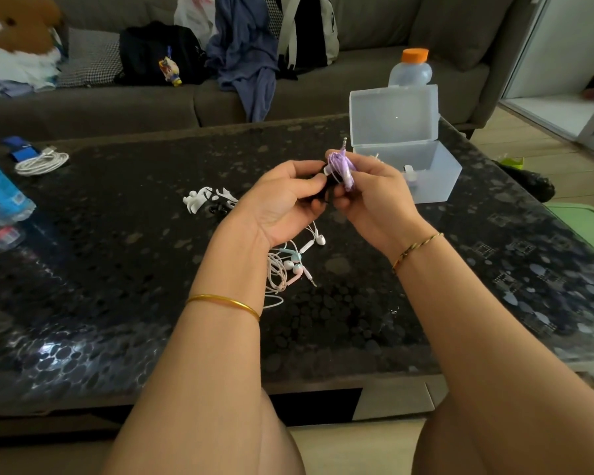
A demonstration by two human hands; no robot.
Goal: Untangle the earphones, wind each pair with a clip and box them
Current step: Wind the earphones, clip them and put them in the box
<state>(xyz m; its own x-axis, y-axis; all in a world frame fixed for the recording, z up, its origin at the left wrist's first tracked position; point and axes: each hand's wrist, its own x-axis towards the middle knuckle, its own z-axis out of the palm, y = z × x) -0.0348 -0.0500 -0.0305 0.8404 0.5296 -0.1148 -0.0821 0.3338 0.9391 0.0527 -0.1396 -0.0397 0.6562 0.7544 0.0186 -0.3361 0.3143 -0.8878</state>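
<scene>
While both hands hang above the counter (117,255), the purple earphones (341,169) sit btwn them, wound into a tight bundle, raised off the surface & just in front of the box (436,180). The right hand (374,200) grips the bundle w/ fingers curled round its right side, thumb toward the middle. The left hand (285,200) has fingers curled too, thumb & forefinger pinching the bundle's left edge by a small white bit. A jack plug (344,142) sticks up from the top of the bundle. Something dark shows btwn the two hands; can't tell what it is.

The box is clear plastic, lid stood open, resting on the counter's far right part w/ a small white item inside. An orange-capped bottle (411,68) stands right behind the lid.

The white clips (199,198) lie on the counter left of the left hand, near it but apart, w/ a small black piece beside them. A tangle (288,265) of white, pink & teal earphones lies on the counter under the hands, btwn the wrists.

At far left, a coiled white cable (42,162) lies by a blue item, & a blue-labelled bottle (0,193) lies at the edge. The sofa (374,36) behind holds bags & clothes.
</scene>
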